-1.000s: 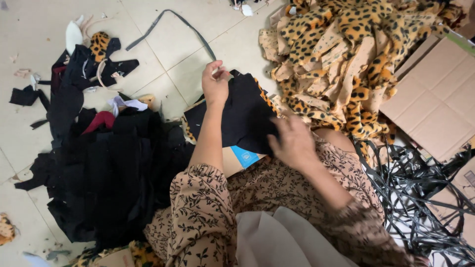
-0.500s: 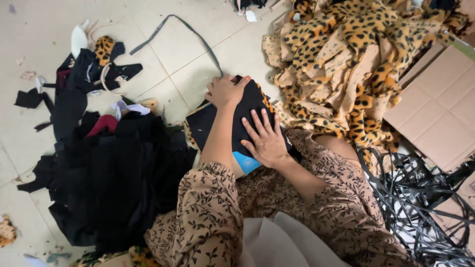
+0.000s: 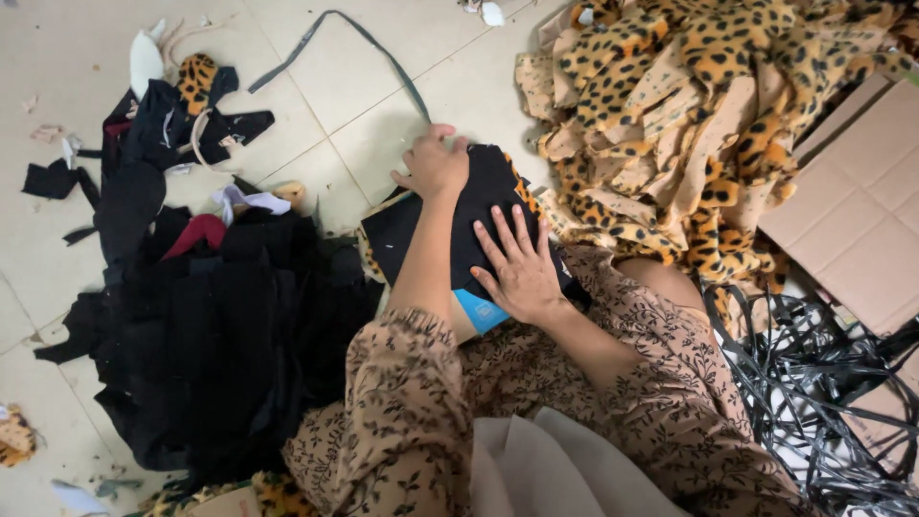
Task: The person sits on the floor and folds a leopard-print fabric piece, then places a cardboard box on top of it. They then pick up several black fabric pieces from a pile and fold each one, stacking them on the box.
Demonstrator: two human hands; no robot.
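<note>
A black fabric piece (image 3: 483,196) lies flat on a small stack with leopard-print edges showing, over a blue object (image 3: 481,312) on my lap. My left hand (image 3: 436,161) rests at the far top edge of the black piece, fingers curled over it. My right hand (image 3: 522,266) lies flat on the near part of the fabric with its fingers spread. Both arms wear brown floral sleeves.
A heap of black fabric (image 3: 206,335) sits on the tiled floor at my left. A large pile of leopard-print pieces (image 3: 689,124) lies at the upper right, beside flattened cardboard (image 3: 852,211). Black plastic strapping (image 3: 823,383) tangles at the right. A dark strap (image 3: 354,38) lies ahead.
The black piece was held up between both hands; now it lies flat on the stack. My right hand has opened and presses flat on it, my left moved to its far edge.
</note>
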